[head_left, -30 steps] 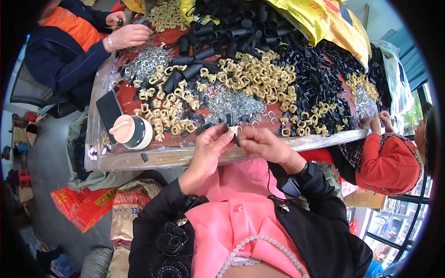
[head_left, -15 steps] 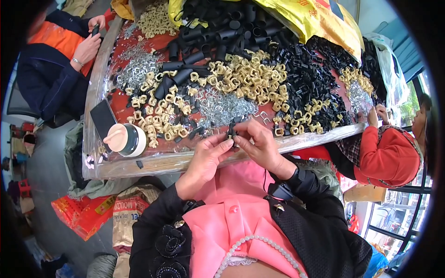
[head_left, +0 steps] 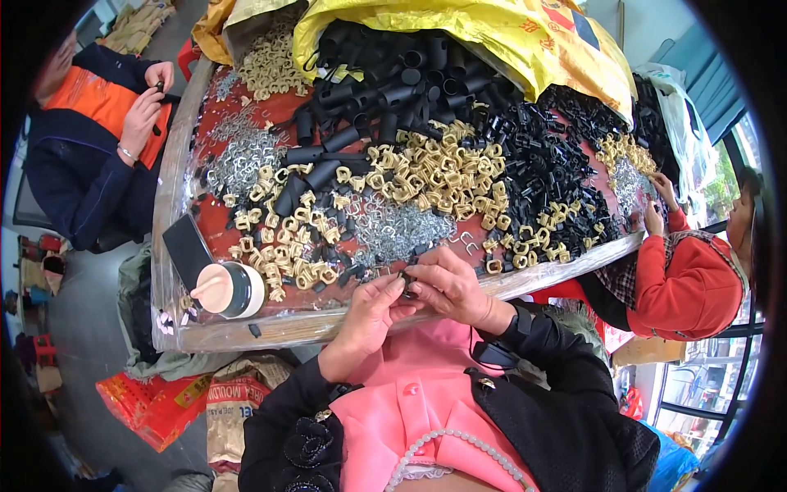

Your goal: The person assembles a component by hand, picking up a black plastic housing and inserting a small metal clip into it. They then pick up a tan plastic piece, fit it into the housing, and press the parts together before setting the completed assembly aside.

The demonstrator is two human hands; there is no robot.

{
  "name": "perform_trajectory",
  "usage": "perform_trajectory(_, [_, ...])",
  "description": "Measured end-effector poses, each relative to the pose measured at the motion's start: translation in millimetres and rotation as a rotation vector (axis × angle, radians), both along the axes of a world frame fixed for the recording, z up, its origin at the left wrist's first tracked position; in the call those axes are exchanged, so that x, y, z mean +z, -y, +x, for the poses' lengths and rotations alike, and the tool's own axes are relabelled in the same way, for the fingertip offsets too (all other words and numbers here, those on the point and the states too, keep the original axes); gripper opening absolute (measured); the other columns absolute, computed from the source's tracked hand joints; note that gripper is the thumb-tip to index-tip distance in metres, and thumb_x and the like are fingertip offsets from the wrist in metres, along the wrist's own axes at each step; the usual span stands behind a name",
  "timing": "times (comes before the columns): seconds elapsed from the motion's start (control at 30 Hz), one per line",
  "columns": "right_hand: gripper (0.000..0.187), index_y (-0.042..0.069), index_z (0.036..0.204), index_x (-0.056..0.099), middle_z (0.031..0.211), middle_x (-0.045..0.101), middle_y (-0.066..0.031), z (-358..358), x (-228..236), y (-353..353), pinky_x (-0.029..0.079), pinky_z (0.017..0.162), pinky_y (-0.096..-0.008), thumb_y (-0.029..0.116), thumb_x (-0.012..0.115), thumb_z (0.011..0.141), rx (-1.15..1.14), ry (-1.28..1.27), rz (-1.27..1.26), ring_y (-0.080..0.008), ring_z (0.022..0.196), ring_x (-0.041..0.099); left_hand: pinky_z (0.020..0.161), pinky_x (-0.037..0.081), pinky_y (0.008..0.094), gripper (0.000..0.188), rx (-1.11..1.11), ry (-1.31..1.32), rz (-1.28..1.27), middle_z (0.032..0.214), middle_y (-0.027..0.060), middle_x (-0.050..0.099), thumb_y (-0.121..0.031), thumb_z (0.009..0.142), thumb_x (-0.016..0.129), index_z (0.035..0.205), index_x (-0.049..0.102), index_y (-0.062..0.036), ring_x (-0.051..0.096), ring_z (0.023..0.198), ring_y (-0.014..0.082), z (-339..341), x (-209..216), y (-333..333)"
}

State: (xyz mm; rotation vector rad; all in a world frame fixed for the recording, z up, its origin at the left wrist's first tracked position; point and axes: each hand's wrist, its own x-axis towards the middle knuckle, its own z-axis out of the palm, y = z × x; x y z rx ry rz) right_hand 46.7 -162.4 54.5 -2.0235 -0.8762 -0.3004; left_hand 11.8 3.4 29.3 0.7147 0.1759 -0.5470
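Observation:
Over the table's front edge, my left hand (head_left: 373, 310) and my right hand (head_left: 452, 289) meet fingertip to fingertip. Both pinch a small black plastic part (head_left: 407, 284), mostly covered by the fingers, so its exact kind cannot be made out. Just beyond them lies a heap of silvery U-shaped metal clips (head_left: 398, 234). Tan, ring-like plastic pieces (head_left: 447, 174) are piled behind the clips, and more tan pieces (head_left: 299, 254) lie to the left. Small black plastic parts (head_left: 545, 156) form a broad heap on the right.
A wooden rim (head_left: 246, 332) borders the red table. At the left corner stand a lidded jar (head_left: 238, 289) and a dark flat phone-like slab (head_left: 187, 251). Black tubes (head_left: 393, 98) and a yellow sack (head_left: 492, 33) lie at the back. People work at left (head_left: 90, 156) and right (head_left: 684, 279).
My hands stay together, and the black part is now more covered by my fingers. The person at right has reached a hand toward the tan pieces. The whole view has shifted slightly.

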Motion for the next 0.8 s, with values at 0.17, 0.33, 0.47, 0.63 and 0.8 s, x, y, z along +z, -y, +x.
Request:
perform_trajectory(0.17, [0.016, 0.002, 0.086, 0.057, 0.083, 0.052, -0.0097, 60, 15, 10, 0.044, 0.057, -0.0292, 0.003, 0.061, 0.071, -0.074, 0.069, -0.086, -0.0223, 0.070, 0.054, 0.062, 0.050, 0.0237, 0.022, 0.051, 0.107, 0.071, 0.086, 0.0109, 0.059, -0.015, 0.085, 0.048, 0.099, 0.052, 0.0014, 0.060, 0.071, 0.0169, 6, -5, -13])
perform_trajectory(0.33, [0.016, 0.004, 0.085, 0.056, 0.086, 0.054, -0.0073, 166, 22, 3, 0.043, 0.061, -0.0309, 0.005, 0.060, 0.070, -0.172, 0.247, -0.141, -0.0243, 0.074, 0.054, 0.060, 0.050, 0.0239, 0.022, 0.089, 0.080, 0.069, 0.085, 0.0125, 0.059, -0.013, 0.083, 0.048, 0.099, 0.051, 0.0024, 0.060, 0.071, 0.0181, 3, -9, -18])
perform_trajectory(0.47, [0.032, 0.008, 0.094, 0.053, 0.086, 0.053, -0.0050, 227, 14, -11, 0.038, 0.069, -0.0349, 0.014, 0.064, 0.065, -0.356, 0.472, -0.455, -0.0255, 0.086, 0.049, 0.062, 0.050, 0.0241, 0.024, 0.084, 0.068, 0.024, 0.086, 0.0131, 0.059, -0.012, 0.081, 0.049, 0.101, 0.049, 0.0020, 0.059, 0.071, 0.0179, 1, -9, -17])
perform_trajectory(0.63, [0.038, 0.011, 0.096, 0.052, 0.085, 0.051, -0.0043, 248, 5, -23, 0.034, 0.071, -0.0371, 0.020, 0.066, 0.062, -0.482, 0.381, -0.660, -0.0246, 0.090, 0.046, 0.063, 0.050, 0.0246, 0.025, 0.074, 0.042, 0.025, 0.087, 0.0138, 0.059, -0.011, 0.080, 0.050, 0.101, 0.049, 0.0019, 0.059, 0.071, 0.0178, 1, -11, -21])
perform_trajectory(0.8, [0.046, 0.010, 0.103, 0.050, 0.086, 0.050, -0.0063, 206, 22, -8, 0.037, 0.069, -0.0356, 0.020, 0.068, 0.062, -0.354, 0.433, -0.394, -0.0254, 0.088, 0.048, 0.064, 0.050, 0.0235, 0.026, 0.111, 0.048, -0.095, 0.090, 0.0112, 0.059, -0.013, 0.081, 0.052, 0.104, 0.049, 0.0009, 0.059, 0.072, 0.0153, 1, -11, -21])
